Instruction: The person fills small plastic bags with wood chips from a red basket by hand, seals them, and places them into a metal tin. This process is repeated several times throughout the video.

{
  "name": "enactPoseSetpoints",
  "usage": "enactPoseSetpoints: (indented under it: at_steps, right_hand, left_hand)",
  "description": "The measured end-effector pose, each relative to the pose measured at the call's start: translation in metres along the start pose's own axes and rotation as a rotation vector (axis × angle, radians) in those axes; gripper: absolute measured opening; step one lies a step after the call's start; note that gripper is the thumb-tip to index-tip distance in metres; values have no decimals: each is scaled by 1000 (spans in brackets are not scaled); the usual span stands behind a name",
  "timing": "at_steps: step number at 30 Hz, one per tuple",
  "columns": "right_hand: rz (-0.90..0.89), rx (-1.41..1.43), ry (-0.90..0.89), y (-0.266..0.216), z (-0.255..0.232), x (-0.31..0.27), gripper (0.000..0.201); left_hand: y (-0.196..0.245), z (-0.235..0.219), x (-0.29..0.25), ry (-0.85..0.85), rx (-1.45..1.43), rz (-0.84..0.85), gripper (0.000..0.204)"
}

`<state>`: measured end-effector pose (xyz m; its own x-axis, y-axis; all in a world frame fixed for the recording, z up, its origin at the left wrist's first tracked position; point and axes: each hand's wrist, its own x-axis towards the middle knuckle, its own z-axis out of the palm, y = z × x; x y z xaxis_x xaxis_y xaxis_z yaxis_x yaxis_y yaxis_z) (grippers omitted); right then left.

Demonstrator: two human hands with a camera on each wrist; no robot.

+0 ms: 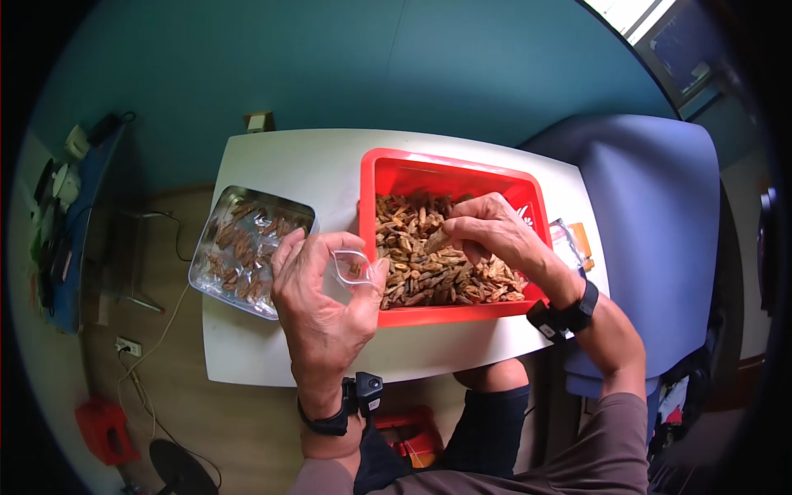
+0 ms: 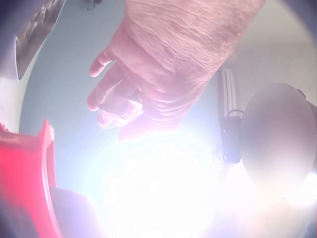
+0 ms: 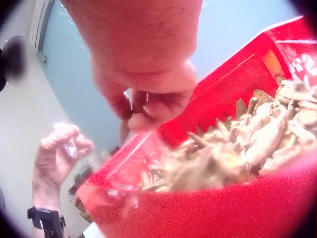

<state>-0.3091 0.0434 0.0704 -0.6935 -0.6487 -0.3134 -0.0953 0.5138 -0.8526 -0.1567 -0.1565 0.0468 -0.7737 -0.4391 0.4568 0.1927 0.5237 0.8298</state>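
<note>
My left hand [image 1: 326, 301] holds a small clear plastic bag [image 1: 352, 266] by its rim between thumb and fingers, its mouth spread apart; the bag [image 2: 120, 110] shows pale in the left wrist view. My right hand [image 1: 503, 235] is over the red bin [image 1: 454, 314], pinching a brown dried piece [image 1: 437, 241] between thumb and fingertips. Many brown dried slices [image 1: 421, 276] fill the bin below. In the right wrist view the right fingers [image 3: 143, 111] are bent together near the bin's edge, partly hiding what they pinch.
Left of the bin, a metal tray [image 1: 196, 272] holds several clear bags with brown pieces. Small packets [image 1: 569, 243] lie at the bin's right on the white table [image 1: 280, 165]. A blue-grey covered surface [image 1: 660, 223] stands at the right, a teal wall [image 1: 330, 74] behind.
</note>
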Motion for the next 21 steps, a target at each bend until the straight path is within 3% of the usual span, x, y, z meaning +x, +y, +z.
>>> enactPoseSetpoints:
  at_steps: [3, 6, 11, 18, 21]
  right_hand:
    - [-40, 177, 17, 7, -3, -21, 32]
    - [-78, 162, 106, 12, 3, -42, 35]
    - [-172, 268, 192, 32, 10, -59, 20]
    - [-191, 359, 318, 36, 8, -72, 14]
    - [-309, 492, 386, 36, 12, -81, 14]
  left_hand:
    - [2, 9, 0, -13, 32, 65, 22]
    - [3, 15, -1, -18, 70, 118, 23]
    - [4, 23, -3, -44, 90, 127, 24]
    - [15, 40, -6, -145, 60, 160, 21]
    - [16, 47, -9, -179, 50, 174, 22]
